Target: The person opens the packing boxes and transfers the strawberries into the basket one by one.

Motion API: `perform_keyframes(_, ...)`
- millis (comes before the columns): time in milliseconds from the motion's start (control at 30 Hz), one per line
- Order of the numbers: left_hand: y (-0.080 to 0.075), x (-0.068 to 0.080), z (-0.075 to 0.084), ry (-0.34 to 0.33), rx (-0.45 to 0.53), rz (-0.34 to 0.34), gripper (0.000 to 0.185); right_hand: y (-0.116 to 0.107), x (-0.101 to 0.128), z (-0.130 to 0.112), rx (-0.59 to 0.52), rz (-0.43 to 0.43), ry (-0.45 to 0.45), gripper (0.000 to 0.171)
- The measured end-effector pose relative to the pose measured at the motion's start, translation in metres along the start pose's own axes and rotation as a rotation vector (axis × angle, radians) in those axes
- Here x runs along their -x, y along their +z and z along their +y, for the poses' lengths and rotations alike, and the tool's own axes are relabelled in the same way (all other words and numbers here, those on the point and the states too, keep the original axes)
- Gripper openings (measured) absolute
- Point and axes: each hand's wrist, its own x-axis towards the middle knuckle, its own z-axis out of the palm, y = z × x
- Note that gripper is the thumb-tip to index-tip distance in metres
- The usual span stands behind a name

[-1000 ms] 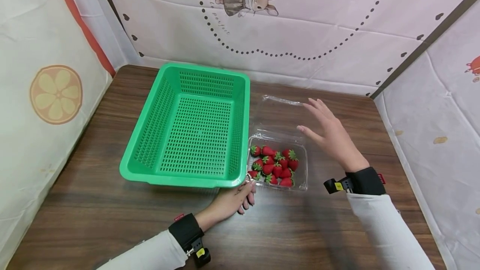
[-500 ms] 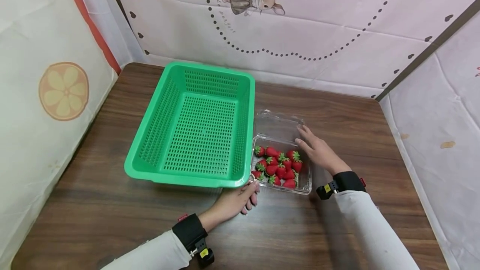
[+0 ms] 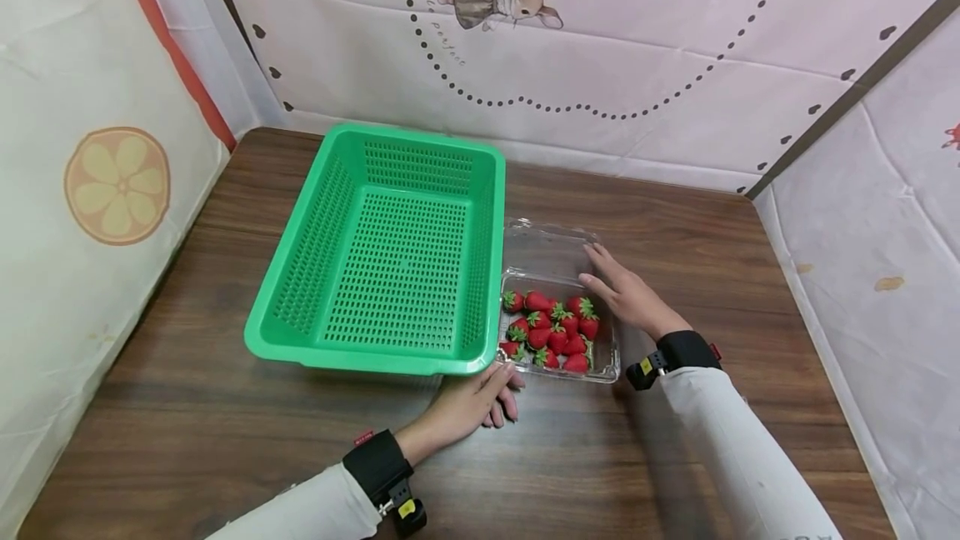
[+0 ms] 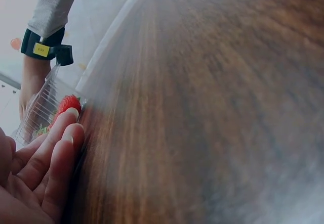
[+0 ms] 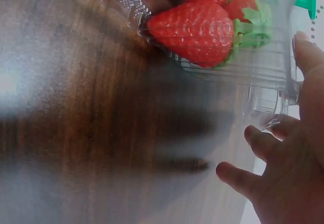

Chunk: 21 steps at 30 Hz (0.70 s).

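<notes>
On the desk, the left hand rested open, bracing the box; the right hand, fingers straight, steadied its right side.

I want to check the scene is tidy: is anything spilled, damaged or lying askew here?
Nothing stands out. The strawberries all lie inside the clear box, its lid folded back flat. The green basket sits level beside it, and both hands touch the box.
</notes>
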Motion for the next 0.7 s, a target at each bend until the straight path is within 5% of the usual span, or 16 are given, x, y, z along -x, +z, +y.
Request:
perform_keyframes(200,-0.002,0.000,-0.001,0.009,0.008,-0.002,0.047,-0.013,0.002,-0.018,0.058,0.136,0.022,0.071)
perform_keyframes(333,-0.003,-0.001,-0.001,0.009,-0.005,-0.002,0.049,-0.018,0.009,-0.047,0.100,0.253,-0.103,0.048)
perform_keyframes(533,-0.006,0.005,-0.002,-0.022,0.030,-0.009,0.050,0.012,0.014,-0.093,0.331,0.193,-0.363,0.026)
perform_keyframes(700,-0.015,0.038,0.004,0.095,-0.091,-0.038,0.039,0.036,0.017,-0.105,0.515,0.174,-0.418,0.027)
